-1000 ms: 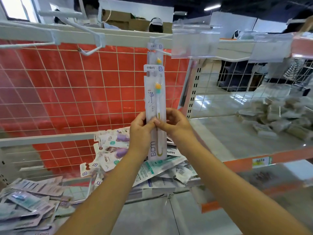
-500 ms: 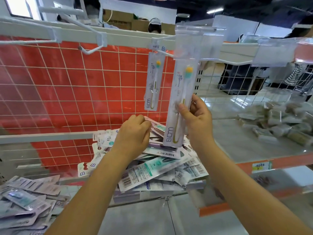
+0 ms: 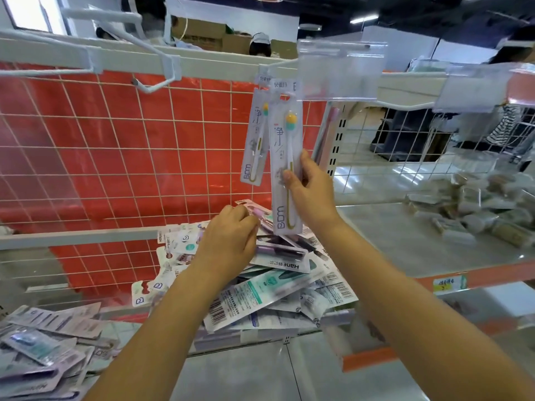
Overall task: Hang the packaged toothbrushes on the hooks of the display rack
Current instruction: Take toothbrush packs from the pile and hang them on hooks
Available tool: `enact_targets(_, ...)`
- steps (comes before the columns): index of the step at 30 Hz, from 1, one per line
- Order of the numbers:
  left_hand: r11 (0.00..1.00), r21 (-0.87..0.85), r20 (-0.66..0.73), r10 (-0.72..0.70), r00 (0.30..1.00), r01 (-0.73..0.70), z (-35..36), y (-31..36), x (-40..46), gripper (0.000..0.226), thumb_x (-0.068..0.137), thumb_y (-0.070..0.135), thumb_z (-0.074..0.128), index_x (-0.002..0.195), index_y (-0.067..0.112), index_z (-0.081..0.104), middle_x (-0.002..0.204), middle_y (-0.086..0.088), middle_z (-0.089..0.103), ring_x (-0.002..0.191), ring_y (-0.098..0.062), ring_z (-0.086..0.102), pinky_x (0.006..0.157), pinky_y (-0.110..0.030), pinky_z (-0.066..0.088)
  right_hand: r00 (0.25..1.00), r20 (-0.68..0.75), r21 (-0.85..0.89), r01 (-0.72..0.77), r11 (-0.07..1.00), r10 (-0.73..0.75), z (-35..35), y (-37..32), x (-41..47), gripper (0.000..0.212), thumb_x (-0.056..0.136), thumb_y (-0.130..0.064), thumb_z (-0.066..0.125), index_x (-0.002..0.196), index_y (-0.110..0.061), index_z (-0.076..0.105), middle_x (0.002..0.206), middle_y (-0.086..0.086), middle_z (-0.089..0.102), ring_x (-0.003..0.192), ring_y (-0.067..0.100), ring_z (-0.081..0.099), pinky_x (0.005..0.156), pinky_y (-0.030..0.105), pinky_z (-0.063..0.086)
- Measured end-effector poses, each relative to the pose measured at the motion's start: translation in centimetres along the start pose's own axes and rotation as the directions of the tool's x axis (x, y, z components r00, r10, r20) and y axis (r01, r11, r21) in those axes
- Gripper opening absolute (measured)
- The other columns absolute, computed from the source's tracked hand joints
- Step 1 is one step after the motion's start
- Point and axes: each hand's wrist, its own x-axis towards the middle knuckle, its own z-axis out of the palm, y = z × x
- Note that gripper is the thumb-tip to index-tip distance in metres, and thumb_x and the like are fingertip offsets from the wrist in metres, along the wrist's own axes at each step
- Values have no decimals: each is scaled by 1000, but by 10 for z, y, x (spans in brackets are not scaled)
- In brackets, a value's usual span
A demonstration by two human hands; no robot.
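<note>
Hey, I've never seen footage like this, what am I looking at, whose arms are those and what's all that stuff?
No machine here: one head-worn camera looks down a person's own arms in a shop. The right hand pinches a packaged toothbrush whose top sits at a hook on the display rack, beside a hung pack. The left hand reaches into a pile of toothbrush packs on the shelf; its fingertips are hidden.

"BDM" marks the held toothbrush pack [image 3: 285,169]; "Hane" a pile pack [image 3: 282,263].
</note>
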Motion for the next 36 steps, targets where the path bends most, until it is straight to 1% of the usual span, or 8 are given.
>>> enact_targets(3,1000,-10,6,11,1000,-11,2,0,2,38,86,22,37,78,1,68,73,-9,59,65,-27,51,53,-35,44,1000,7,-180,-2,984,4,4,-3,28,42,96,-19,51,135,-6,42,94,-1,58,79,6,57,70,20,53)
enact_targets(5,1000,-12,17,4,1000,-4,3,0,2,39,85,22,36,80,1,69,73,-9,59,66,-27,51,54,-34,42,999,28,-278,-18,960,26,8,-5,47,35,95,-19,51,127,-4,46,96,5,57,85,18,59,75,32,53)
enact_targets(12,999,-2,38,-54,998,55,-2,-6,-2,13,84,4,58,87,1,70,77,-7,60,70,-24,50,56,-35,42,995,59,-483,-42,875,80,14,-6,90,27,95,-16,51,120,-4,47,102,5,50,88,18,47,73,26,40)
enact_targets(20,990,93,98,-118,988,109,-23,-11,-2,24,94,14,49,107,4,67,95,-8,60,88,-25,49,75,-36,42,991,78,-348,-77,934,111,17,-1,90,17,93,-18,56,108,-14,49,100,4,53,88,19,53,73,28,47)
enact_targets(23,980,121,153,-173,973,156,-30,-12,0,29,96,20,45,117,11,62,106,-5,57,97,-22,47,80,-32,39,974,133,-208,-151,966,181,20,-2,78,49,92,-25,59,136,-11,43,132,6,53,111,21,54,82,21,44)
enact_targets(27,968,129,200,-237,951,214,-39,-17,-7,30,96,23,46,120,14,60,113,-5,57,105,-23,46,86,-35,40,970,94,-245,-196,949,225,22,1,62,71,90,-28,62,147,-8,24,149,13,35,133,28,37,105,38,36)
enact_targets(31,959,125,241,-279,929,256,-45,-22,-16,31,96,24,46,121,13,61,113,-6,58,107,-24,47,91,-39,41,973,163,-267,-116,957,163,15,15,39,45,90,-12,60,133,-8,48,128,8,56,110,21,55,84,27,47)
enact_targets(36,959,103,258,-281,924,263,-45,-23,-21,28,95,22,49,117,12,62,110,-7,58,108,-26,48,89,-39,42,948,245,-388,-98,916,205,-5,48,21,30,90,-13,59,119,-10,61,118,5,62,95,12,54,87,26,44)
